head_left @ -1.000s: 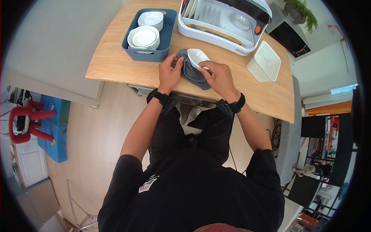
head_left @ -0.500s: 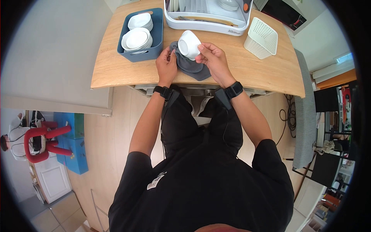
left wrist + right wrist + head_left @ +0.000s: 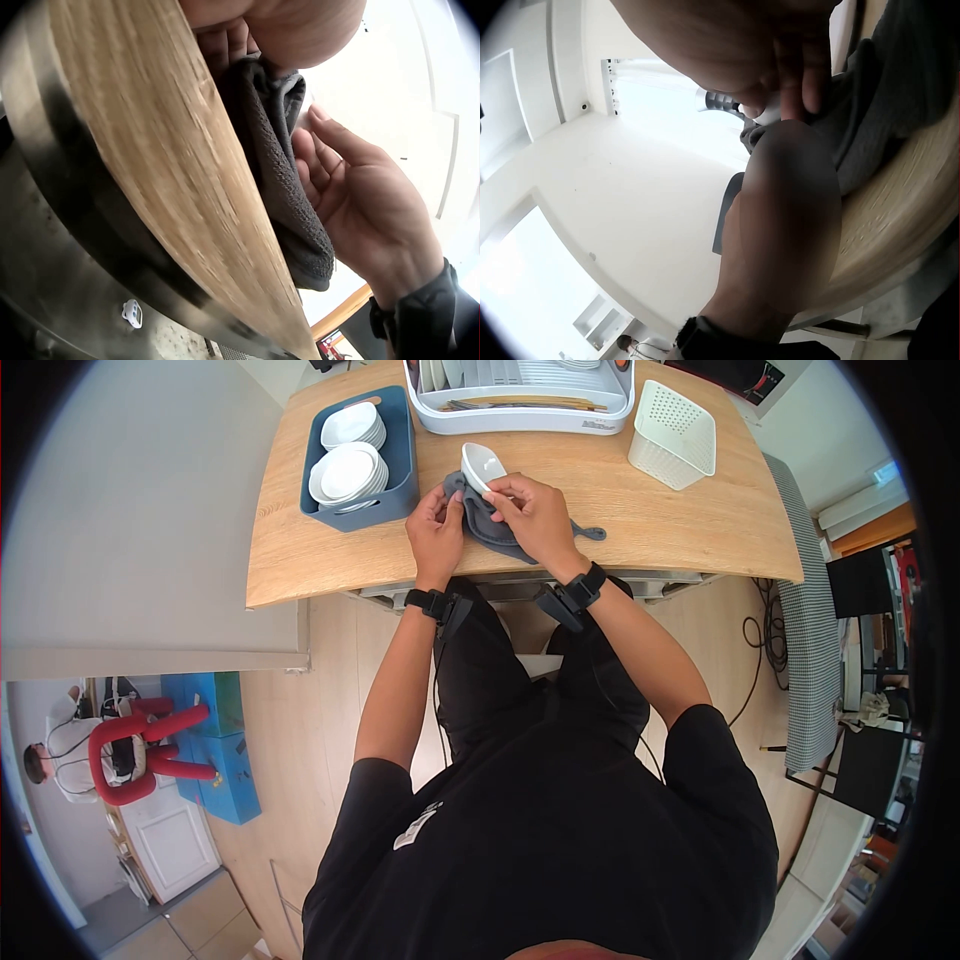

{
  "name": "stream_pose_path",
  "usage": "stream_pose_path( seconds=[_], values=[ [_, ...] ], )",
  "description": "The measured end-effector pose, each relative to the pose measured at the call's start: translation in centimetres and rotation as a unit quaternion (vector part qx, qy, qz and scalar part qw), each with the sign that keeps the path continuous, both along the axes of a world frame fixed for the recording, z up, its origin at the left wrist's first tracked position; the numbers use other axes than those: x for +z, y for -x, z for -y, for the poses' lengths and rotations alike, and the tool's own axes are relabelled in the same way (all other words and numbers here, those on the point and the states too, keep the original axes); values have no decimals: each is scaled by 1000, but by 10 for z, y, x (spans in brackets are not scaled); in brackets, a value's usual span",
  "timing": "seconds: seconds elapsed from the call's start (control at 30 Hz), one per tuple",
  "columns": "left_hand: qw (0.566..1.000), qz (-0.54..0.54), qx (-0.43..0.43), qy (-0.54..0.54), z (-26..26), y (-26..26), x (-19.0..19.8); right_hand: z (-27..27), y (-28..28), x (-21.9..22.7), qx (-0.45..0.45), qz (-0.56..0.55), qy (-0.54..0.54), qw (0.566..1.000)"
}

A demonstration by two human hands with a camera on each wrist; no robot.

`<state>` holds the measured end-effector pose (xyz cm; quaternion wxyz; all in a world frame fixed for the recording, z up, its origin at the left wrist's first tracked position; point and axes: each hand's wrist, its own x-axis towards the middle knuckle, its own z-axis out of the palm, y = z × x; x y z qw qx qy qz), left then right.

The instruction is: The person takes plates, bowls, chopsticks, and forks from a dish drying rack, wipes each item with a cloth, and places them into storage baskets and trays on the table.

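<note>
A small white bowl is tilted above the table, its rim pinched by the right hand. Bunched against the bowl is a grey cloth, which the left hand pinches by its upper left edge. In the left wrist view the cloth hangs folded between the two hands, with the right hand behind it. The right wrist view shows the cloth beside the fingers; the bowl is mostly hidden there.
A blue bin with stacked white bowls and dishes stands at the left. Behind the hands is a white dish rack with plates and chopsticks. A white perforated basket stands at the right of the wooden table.
The right hand has tipped the bowl one way and back, so its inside faces up more again. The cloth's loop now shows right of the right hand. The head view has shifted.
</note>
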<state>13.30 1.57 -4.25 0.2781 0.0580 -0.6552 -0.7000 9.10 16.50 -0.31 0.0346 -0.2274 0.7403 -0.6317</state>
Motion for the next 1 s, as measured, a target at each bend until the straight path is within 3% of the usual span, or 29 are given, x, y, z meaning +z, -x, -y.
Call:
stream_pose_path(
  seconds=[0.07,0.13,0.23,0.3,0.37,0.47,0.77,1.0],
  values=[
    [1000,5,4,2,0,0,1,-10,0,0,-5,-24,-26,999],
    [1000,12,10,1,0,0,0,-24,-1,0,-27,-136,-82,987],
    [1000,-1,23,-7,2,0,0,-42,-4,10,-38,-208,-92,973],
    [1000,3,26,0,3,0,-1,-53,-5,21,-30,-196,-125,972],
    [1000,4,26,6,2,-1,-1,-60,-2,28,3,-304,-171,937],
    [1000,-6,29,5,2,0,-1,-59,3,39,22,-364,-190,911],
    [1000,-14,8,-2,2,1,-1,-24,16,53,86,-427,-156,887],
    [999,-28,-5,-18,1,2,-5,4,28,43,83,-443,-122,884]
  ],
)
